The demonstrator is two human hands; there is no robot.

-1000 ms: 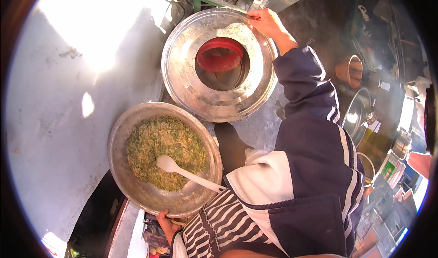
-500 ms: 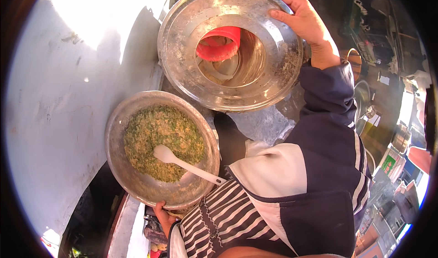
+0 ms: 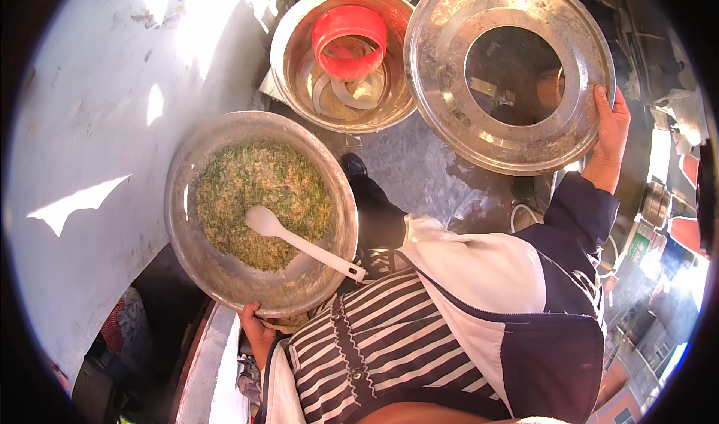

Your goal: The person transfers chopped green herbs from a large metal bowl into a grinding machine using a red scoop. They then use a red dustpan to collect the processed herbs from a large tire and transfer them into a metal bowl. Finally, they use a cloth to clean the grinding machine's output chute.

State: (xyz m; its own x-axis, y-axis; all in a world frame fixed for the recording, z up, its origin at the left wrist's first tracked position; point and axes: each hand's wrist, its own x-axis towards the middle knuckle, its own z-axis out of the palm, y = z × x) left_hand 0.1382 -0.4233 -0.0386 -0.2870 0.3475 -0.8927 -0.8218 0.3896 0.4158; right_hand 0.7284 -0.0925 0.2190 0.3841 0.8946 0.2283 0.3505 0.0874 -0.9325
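Observation:
My left hand (image 3: 257, 332) grips the near rim of a wide metal basin (image 3: 180, 222), its fingers mostly hidden beneath. Chopped green and yellowish food (image 3: 262, 177) lies in the basin. A white plastic rice paddle (image 3: 299, 243) rests on the food, its handle lying over the rim toward my body. My right hand (image 3: 613, 135) pinches the right edge of a round metal lid (image 3: 442, 72) with a large hole in its middle. Left of this lid stands a deep metal pot (image 3: 288, 49). Inside the pot sit a red cylinder (image 3: 350, 23) and a pale curved piece (image 3: 350, 98).
A whitish wall (image 3: 82, 139) rises close on the left, near the basin. Grey concrete floor (image 3: 419, 154) with wet-looking patches lies between the pot and my legs. My dark shoe (image 3: 354, 165) shows below the pot. Various household items crowd the far right.
My right hand has moved the holed lid rightward off the pot, uncovering the pot's mouth and the red cylinder. The basin sits slightly higher in view, still in my left hand.

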